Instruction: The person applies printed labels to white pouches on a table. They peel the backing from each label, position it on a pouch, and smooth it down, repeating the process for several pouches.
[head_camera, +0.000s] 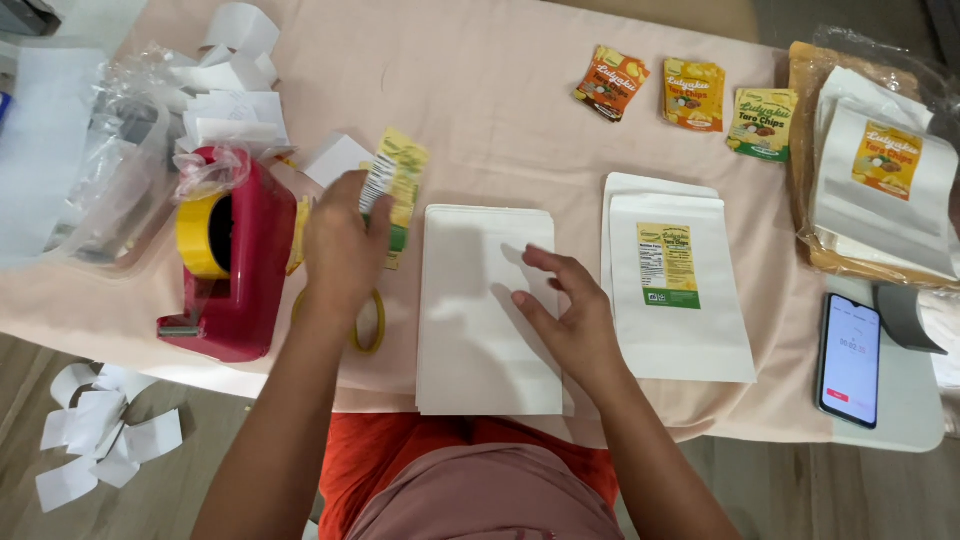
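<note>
1. While the left hand pinches a yellow-and-green label sticker between thumb and fingers, the sticker stands upright just above the fingertips, a thin glossy rectangular strip with a paler printed panel on its left side.
2. The right hand lies flat, fingers spread, pressing on the right half of a stack of plain white pouches; the pouches are matte, flat and rectangular, squared up directly between the two hands.
3. Below the left fingers, partly hidden by the wrist, lies a yellow tape ring, thin and circular, on the cloth.
4. Left of the left fingers stands a red tape dispenser of smooth moulded plastic, holding a yellow roll, with crumpled clear film on top.
5. Right of the right fingers lie labelled white pouches, the top one bearing a rectangular sticker at its centre.
6. Beyond them, well apart from the fingers, three small sample labels, orange, yellow and green, lie in a row.
7. At far right a clear plastic bag holds finished pouches; near it a smartphone lies with its screen lit.
8. All rest on a table under a pale pink cloth; white backing papers lie heaped above the dispenser.
</note>
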